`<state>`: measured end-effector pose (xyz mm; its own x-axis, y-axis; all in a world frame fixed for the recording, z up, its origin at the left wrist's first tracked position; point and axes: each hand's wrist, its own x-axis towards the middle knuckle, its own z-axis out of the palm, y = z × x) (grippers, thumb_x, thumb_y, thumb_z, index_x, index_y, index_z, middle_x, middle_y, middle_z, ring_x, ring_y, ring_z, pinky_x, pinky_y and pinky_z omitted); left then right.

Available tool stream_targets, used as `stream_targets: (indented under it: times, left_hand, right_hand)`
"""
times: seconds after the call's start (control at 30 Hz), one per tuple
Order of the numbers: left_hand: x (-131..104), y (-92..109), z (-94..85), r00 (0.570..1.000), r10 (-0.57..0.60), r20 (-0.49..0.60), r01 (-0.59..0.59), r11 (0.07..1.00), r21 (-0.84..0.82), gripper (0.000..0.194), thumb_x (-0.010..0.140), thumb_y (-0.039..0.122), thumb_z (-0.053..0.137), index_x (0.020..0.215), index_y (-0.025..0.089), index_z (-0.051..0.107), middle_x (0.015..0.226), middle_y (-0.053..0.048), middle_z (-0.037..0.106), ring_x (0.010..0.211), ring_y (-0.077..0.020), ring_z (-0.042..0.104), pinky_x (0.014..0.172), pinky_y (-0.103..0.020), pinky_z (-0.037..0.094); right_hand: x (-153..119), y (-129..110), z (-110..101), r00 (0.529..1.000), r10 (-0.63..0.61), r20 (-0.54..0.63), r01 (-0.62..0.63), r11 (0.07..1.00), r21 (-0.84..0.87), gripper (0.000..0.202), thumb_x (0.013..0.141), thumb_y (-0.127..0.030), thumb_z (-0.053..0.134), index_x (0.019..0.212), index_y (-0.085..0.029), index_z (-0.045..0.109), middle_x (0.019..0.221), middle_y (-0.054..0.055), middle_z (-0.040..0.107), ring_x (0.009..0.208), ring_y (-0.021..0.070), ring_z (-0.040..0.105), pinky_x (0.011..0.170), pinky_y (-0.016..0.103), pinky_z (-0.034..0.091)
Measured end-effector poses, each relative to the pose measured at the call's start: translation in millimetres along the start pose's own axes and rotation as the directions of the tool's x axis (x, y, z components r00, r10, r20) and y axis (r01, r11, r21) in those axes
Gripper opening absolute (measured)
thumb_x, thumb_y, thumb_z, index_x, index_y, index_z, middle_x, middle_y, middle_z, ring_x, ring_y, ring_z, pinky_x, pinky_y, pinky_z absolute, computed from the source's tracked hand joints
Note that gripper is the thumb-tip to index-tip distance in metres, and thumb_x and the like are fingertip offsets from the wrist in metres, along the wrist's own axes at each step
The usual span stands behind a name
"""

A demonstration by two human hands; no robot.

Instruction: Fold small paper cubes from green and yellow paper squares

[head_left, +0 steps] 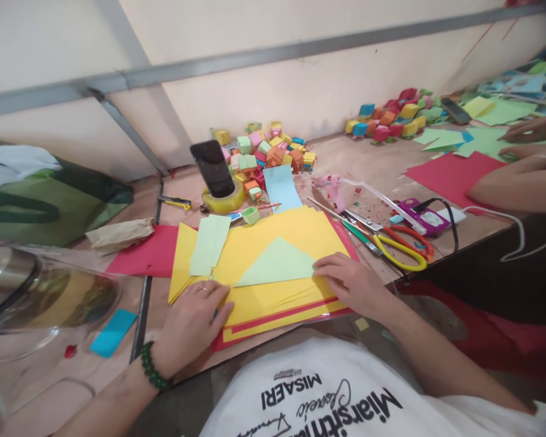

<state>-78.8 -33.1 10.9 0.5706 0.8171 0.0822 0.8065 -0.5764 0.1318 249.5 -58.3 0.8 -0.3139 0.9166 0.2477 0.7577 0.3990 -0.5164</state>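
Note:
A light green paper triangle lies on a stack of yellow sheets, with red sheets showing beneath. The fingers of my right hand are bent together at the triangle's right corner. My left hand rests palm down at the stack's left edge, fingers spread, near the triangle's left corner. A blue bit shows beside its fingers. Just above my left hand lie light green strips. A small green folded box sits at the stack's top edge, close to a light blue sheet.
A phone leans on a tape roll; paper cubes are piled behind. Scissors, a pink glue gun and a purple box lie right. A clear bottle lies left. Another person's hands are at far right.

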Motion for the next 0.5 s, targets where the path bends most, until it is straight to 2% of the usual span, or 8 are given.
stream_targets:
  times: [0.07, 0.13, 0.2, 0.27, 0.37, 0.43, 0.5]
  left_hand:
    - [13, -1, 7.3, 0.998, -0.043, 0.035, 0.047, 0.99, -0.134, 0.038, 0.087, 0.041, 0.054, 0.118, 0.019, 0.056, 0.109, -0.01, 0.063, 0.1, -0.0264, 0.059, 0.084, -0.039, 0.048]
    - [28, 3, 13.0, 0.996, -0.071, 0.054, 0.081, 0.971, -0.226, 0.051, 0.08, 0.04, 0.063, 0.124, 0.018, 0.051, 0.112, -0.011, 0.06, 0.102, -0.0274, 0.058, 0.087, -0.04, 0.047]
    - [39, 13, 14.6, 0.992, -0.084, 0.089, 0.109, 0.939, -0.327, 0.05, 0.079, 0.032, 0.062, 0.125, 0.017, 0.05, 0.101, -0.008, 0.062, 0.09, -0.0234, 0.061, 0.08, -0.037, 0.048]
    - [45, 24, 11.2, 0.981, -0.104, 0.165, 0.164, 0.896, -0.413, 0.049, 0.08, 0.024, 0.056, 0.127, 0.017, 0.047, 0.085, -0.002, 0.062, 0.075, -0.0188, 0.061, 0.07, -0.031, 0.048]
    - [43, 38, -0.7, 0.976, -0.126, 0.178, 0.192, 0.883, -0.429, 0.045, 0.08, 0.018, 0.051, 0.125, 0.017, 0.048, 0.072, 0.002, 0.058, 0.065, -0.0163, 0.059, 0.062, -0.027, 0.046]
    - [39, 43, -10.2, 0.988, -0.111, 0.106, 0.143, 0.914, -0.38, 0.034, 0.081, 0.019, 0.049, 0.114, 0.017, 0.054, 0.07, 0.002, 0.059, 0.064, -0.0159, 0.059, 0.061, -0.027, 0.045]
    - [34, 46, -18.9, 0.999, -0.035, -0.012, 0.03, 0.962, -0.27, 0.024, 0.082, 0.017, 0.047, 0.103, 0.019, 0.058, 0.071, 0.0, 0.061, 0.065, -0.0168, 0.059, 0.06, -0.027, 0.044]
  right_hand:
    - [11, -9, -1, 0.996, 0.089, -0.01, -0.09, 0.993, -0.074, 0.026, 0.085, -0.023, 0.056, 0.109, -0.018, 0.063, 0.112, 0.013, 0.064, 0.105, 0.0268, 0.059, 0.084, 0.043, 0.054]
    - [22, -17, 1, 0.984, 0.178, 0.028, -0.172, 0.976, -0.134, 0.045, 0.078, -0.031, 0.067, 0.12, -0.017, 0.058, 0.112, 0.014, 0.063, 0.107, 0.0303, 0.058, 0.085, 0.046, 0.053]
    - [30, -19, 6, 0.969, 0.232, 0.082, -0.219, 0.965, -0.146, 0.056, 0.072, -0.03, 0.073, 0.124, -0.018, 0.056, 0.106, 0.012, 0.065, 0.105, 0.03, 0.058, 0.085, 0.045, 0.053]
    - [34, -18, 10, 0.965, 0.246, 0.086, -0.234, 0.964, -0.128, 0.06, 0.07, -0.027, 0.074, 0.125, -0.02, 0.054, 0.103, 0.01, 0.065, 0.104, 0.0285, 0.059, 0.086, 0.043, 0.052]
    - [33, -12, 12, 0.984, 0.174, 0.032, -0.17, 0.982, -0.087, 0.067, 0.069, -0.024, 0.074, 0.131, -0.022, 0.049, 0.111, 0.01, 0.061, 0.11, 0.0286, 0.057, 0.09, 0.045, 0.051]
    - [33, -12, 9, 0.997, 0.074, -0.036, -0.077, 0.995, -0.061, 0.074, 0.071, -0.023, 0.072, 0.138, -0.025, 0.041, 0.124, 0.011, 0.055, 0.12, 0.0293, 0.052, 0.096, 0.047, 0.049]
    - [35, -16, 4, 0.992, -0.036, -0.119, 0.03, 0.999, -0.044, 0.081, 0.074, -0.022, 0.068, 0.145, -0.027, 0.028, 0.135, 0.012, 0.048, 0.127, 0.0293, 0.046, 0.101, 0.049, 0.046]
